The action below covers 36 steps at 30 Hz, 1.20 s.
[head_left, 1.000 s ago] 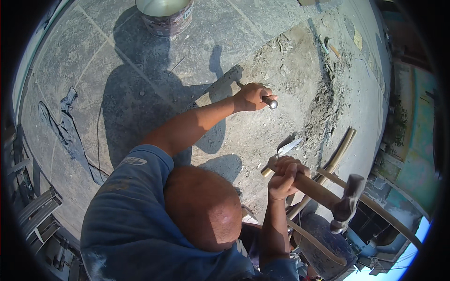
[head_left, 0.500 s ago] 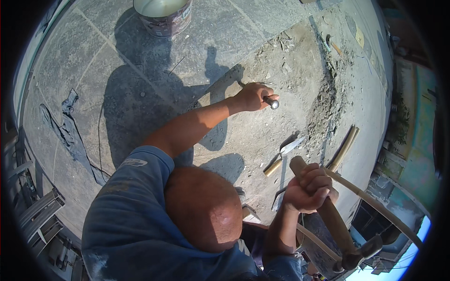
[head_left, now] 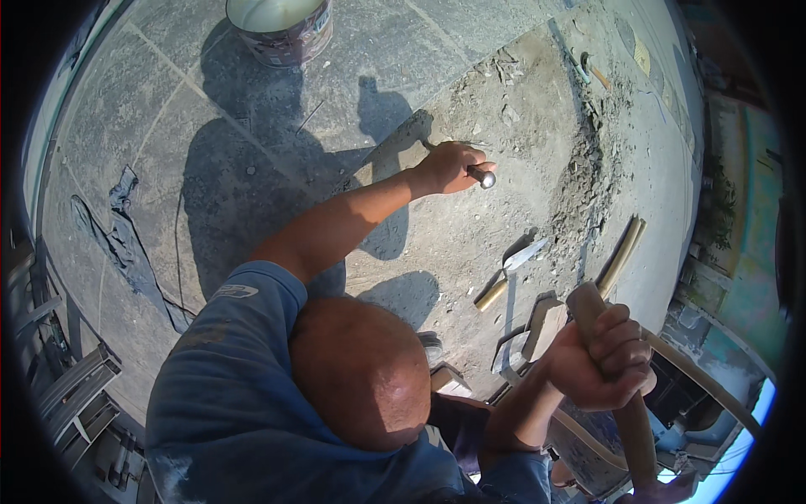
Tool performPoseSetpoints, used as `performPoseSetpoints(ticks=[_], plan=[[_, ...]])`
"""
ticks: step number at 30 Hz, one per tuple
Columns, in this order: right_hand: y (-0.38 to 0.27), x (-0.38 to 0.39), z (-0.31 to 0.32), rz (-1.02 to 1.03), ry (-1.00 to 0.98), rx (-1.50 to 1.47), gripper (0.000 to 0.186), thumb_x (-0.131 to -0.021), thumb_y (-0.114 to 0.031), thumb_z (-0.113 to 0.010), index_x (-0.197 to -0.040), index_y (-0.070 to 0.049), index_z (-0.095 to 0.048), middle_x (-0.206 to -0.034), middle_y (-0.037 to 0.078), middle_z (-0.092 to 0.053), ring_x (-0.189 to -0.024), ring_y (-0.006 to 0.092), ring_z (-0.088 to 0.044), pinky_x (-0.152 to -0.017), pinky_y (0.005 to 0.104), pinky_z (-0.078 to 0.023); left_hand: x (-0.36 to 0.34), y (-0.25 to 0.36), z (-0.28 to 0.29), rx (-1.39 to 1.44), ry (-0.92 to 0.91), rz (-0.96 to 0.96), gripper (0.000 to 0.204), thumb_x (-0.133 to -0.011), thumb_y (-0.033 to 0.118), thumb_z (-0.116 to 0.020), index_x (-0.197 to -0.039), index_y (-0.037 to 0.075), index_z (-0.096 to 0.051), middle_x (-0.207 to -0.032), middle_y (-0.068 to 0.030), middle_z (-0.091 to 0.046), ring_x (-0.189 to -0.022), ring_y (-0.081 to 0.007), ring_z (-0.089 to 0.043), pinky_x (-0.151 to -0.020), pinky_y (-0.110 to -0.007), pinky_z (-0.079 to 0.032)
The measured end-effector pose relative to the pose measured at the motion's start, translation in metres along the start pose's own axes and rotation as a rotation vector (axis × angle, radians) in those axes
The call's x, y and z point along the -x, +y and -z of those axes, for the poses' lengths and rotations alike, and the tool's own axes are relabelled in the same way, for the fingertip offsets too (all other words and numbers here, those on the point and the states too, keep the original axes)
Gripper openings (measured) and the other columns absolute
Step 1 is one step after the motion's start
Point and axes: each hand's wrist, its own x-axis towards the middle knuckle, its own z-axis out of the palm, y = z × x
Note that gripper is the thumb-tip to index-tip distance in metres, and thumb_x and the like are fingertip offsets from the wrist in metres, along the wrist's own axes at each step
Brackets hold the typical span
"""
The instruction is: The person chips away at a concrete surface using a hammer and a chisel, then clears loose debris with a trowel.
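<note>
My left hand (head_left: 453,168) is wrapped round a steel chisel (head_left: 485,177), whose rounded striking end sticks out toward me. Its other end points down at the broken edge of the grey concrete, partly hidden by the hand. Raised at the lower right, my right hand (head_left: 600,361) grips a hammer (head_left: 635,441) by its wooden handle. The hammer's head hangs at the bottom rim of the picture, partly cut off. On the ground between the hands lies a pointing trowel (head_left: 526,254) with a wooden handle.
A bucket (head_left: 281,46) stands at the far left. Rubble (head_left: 581,176) lines a broken strip on the right, with small tools (head_left: 592,71) beyond. A wooden block (head_left: 546,328) and wooden rods (head_left: 621,254) lie near my right arm. Crumpled dark cloth (head_left: 126,231) lies left.
My right hand has lifted and shifted right with the hammer, uncovering the wooden block. My left hand stays closed on the chisel, nearly in place.
</note>
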Motion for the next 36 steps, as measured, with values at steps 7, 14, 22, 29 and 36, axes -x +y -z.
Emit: performPoseSetpoints(ticks=[7,14,22,29,36], plan=[[0.034,0.14,0.066,-1.324,-0.121,0.528,0.019,-0.085,-0.009,-0.062,-0.07,-0.006,-0.052,-0.049,0.0,-0.047,-0.041,0.0068,-0.043,-0.039,0.0233,-0.033,0.01,0.002,-0.001,-0.048,0.07,-0.039,0.026,-0.085,0.016,-0.065,-0.068,0.003,-0.05,-0.066,-0.0136,-0.056,-0.067,-0.0336,-0.056,-0.062,-0.043,-0.041],[-0.001,0.147,0.089,-1.248,-0.147,0.647,0.022,-0.087,-0.007,-0.061,-0.068,-0.005,-0.05,-0.052,-0.002,-0.048,-0.045,0.0046,-0.042,-0.042,0.0221,-0.032,0.021,0.002,-0.003,-0.084,0.101,-0.012,0.027,-0.079,0.015,-0.071,-0.07,0.003,-0.049,-0.067,-0.0126,-0.054,-0.072,-0.0333,-0.056,-0.068,-0.043,-0.042],[-0.01,0.176,0.098,-1.246,-0.153,0.563,0.023,-0.087,-0.017,-0.065,-0.07,-0.005,-0.053,-0.05,0.001,-0.05,-0.042,0.0076,-0.045,-0.04,0.023,-0.033,0.133,-0.035,-0.001,-0.181,-0.106,-0.379,0.032,-0.061,0.016,-0.081,-0.061,0.006,-0.05,-0.075,-0.0054,-0.049,-0.087,-0.0241,-0.055,-0.097,-0.047,-0.04],[-0.004,0.169,0.09,-1.301,-0.108,0.548,0.023,-0.088,-0.018,-0.063,-0.073,-0.003,-0.054,-0.05,0.002,-0.05,-0.042,0.0089,-0.045,-0.04,0.024,-0.033,0.048,-0.002,-0.031,-0.153,0.116,-0.248,0.034,-0.07,0.013,-0.077,-0.063,0.006,-0.045,-0.065,-0.0062,-0.046,-0.07,-0.0251,-0.051,-0.074,-0.042,-0.04],[-0.019,0.125,0.075,-1.271,0.016,0.486,0.019,-0.089,-0.017,-0.063,-0.087,-0.002,-0.052,-0.054,0.001,-0.049,-0.043,0.0073,-0.045,-0.038,0.021,-0.033,0.048,0.04,-0.032,0.078,-0.059,-0.441,0.035,-0.071,0.014,-0.078,-0.062,0.007,-0.045,-0.06,-0.0053,-0.047,-0.06,-0.0234,-0.052,-0.066,-0.038,-0.043]])
